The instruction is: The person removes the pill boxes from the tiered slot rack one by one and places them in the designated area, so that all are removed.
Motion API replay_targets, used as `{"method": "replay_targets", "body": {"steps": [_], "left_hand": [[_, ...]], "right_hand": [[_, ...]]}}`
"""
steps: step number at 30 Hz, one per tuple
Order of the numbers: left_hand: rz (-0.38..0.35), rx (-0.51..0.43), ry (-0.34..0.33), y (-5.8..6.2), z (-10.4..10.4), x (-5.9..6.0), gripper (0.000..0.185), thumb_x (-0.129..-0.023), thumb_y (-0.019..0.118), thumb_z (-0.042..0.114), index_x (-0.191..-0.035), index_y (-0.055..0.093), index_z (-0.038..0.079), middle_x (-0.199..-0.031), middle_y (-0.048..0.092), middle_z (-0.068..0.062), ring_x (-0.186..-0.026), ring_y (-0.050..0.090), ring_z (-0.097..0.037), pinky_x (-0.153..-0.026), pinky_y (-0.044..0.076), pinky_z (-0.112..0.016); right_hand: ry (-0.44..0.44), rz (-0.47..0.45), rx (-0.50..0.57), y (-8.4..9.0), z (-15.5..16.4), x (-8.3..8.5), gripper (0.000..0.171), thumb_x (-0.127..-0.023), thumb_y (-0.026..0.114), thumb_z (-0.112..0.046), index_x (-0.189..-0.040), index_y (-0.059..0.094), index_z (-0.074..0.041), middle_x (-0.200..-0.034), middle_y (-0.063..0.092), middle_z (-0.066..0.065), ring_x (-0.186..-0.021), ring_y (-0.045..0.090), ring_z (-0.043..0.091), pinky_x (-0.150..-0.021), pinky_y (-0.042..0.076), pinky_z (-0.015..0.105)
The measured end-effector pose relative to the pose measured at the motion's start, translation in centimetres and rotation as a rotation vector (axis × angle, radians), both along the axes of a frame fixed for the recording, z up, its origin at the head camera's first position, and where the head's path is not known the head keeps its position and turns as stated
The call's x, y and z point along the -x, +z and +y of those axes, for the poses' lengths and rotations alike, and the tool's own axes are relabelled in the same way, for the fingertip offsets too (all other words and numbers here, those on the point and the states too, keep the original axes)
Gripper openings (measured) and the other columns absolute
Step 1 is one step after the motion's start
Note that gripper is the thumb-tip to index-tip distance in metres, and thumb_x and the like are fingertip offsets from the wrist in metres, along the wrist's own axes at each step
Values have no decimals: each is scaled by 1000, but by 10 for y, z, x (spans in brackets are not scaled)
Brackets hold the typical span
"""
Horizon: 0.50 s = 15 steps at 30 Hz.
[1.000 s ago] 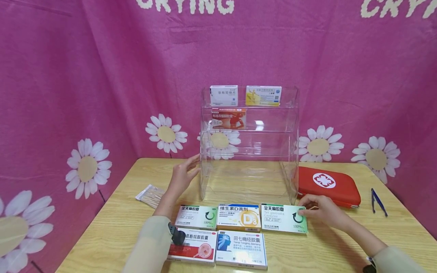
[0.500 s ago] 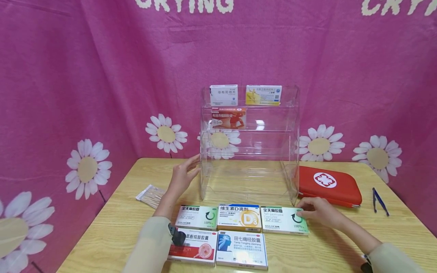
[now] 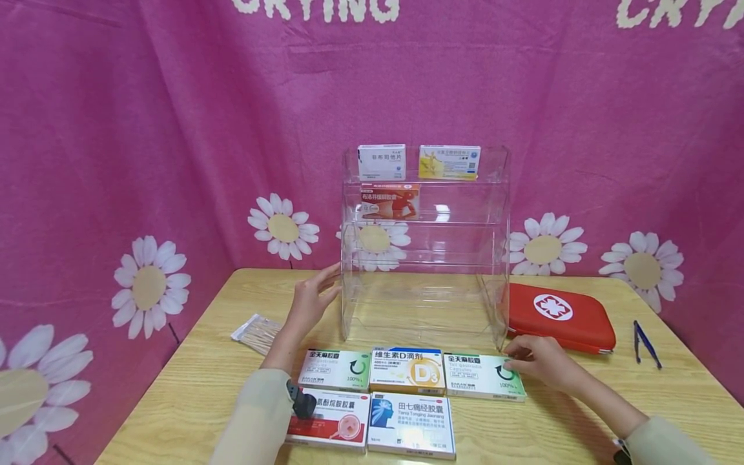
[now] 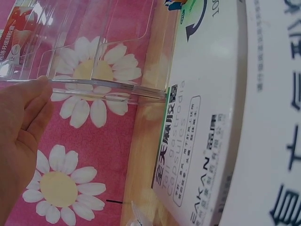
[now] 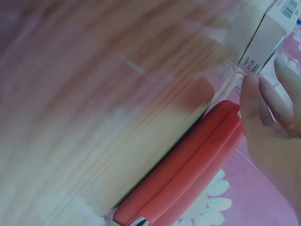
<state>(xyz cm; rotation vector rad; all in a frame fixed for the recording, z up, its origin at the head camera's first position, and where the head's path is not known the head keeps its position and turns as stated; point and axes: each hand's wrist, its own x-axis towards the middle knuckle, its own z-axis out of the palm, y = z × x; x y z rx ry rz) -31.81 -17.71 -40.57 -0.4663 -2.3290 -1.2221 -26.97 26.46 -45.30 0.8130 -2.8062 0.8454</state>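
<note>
At the center of the head view, a person's left hand [image 3: 310, 298] rests with straight, relaxed fingers against the left wall of a clear acrylic three-tier shelf [image 3: 425, 303], holding nothing. Lower right of center, the right hand [image 3: 537, 363] lies on the far right end of a green-and-white medicine box [image 3: 484, 375], fingers lightly bent over its edge; whether they pinch it cannot be told. That box reads "全天麻胶囊", "100%" and "Tall gastrodia". It sits at the right of a row on the wooden table [image 3: 174, 387], beside a yellow box [image 3: 407, 371] marked "维生素D滴剂" and "D3". In front lies a blue box [image 3: 411, 424] reading "田七痛经胶囊". A red first-aid pouch [image 3: 558, 315] with a white cross sits at right.
</note>
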Motion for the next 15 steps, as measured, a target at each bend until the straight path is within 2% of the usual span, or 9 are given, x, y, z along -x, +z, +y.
{"method": "replay_targets", "body": {"steps": [5, 9, 15], "left_hand": [[-25, 8, 0, 0, 0, -1, 48, -86, 69, -1, -133, 58, 0, -126, 66, -20, -111, 68, -34, -97, 58, -38], [-21, 9, 2, 1, 0, -1, 48, -86, 69, -2, -132, 58, 0, -126, 66, -20, -111, 68, -35, -97, 58, -39], [6, 3, 1, 0, 0, 0, 48, -85, 69, -5, -131, 59, -2, -124, 67, -21, -109, 68, -36, -97, 58, -40]], "right_hand": [[-108, 99, 34, 7, -2, -6, 20, -74, 84, -15, -89, 73, -7, -80, 68, -4, -68, 51, -6, -59, 55, 15], [-94, 281, 64, 16, -9, -6, 25, -69, 86, -10, -89, 73, -7, -77, 66, -4, -66, 51, -3, -56, 54, 15], [-66, 518, 60, 35, -25, 7, 38, -63, 88, -6, -97, 71, -5, -83, 67, 3, -69, 60, 13, -60, 61, 23]]}}
